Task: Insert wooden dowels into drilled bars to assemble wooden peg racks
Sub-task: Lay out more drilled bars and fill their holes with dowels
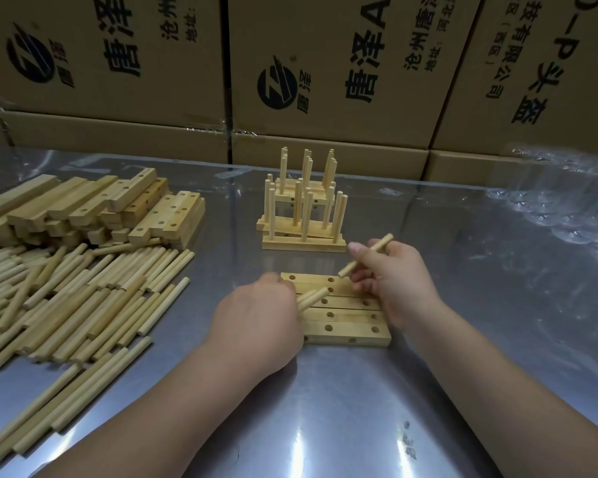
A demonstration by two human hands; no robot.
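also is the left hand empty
No, the left hand grips dowels whose ends stick out over the drilled bars.

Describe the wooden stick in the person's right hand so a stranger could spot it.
On the shiny metal table, find the row of drilled pale wooden bars nearest the person. Over its far right corner, the right hand pinches one round pale wooden dowel. It is the only dowel held singly, its lower tip beside a hole.

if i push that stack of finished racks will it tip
Probably: the racks sit piled among each other's pegs, one bar apparently tilted. On the shiny table the bottom bar may slide first. Likely light, being thin wood.
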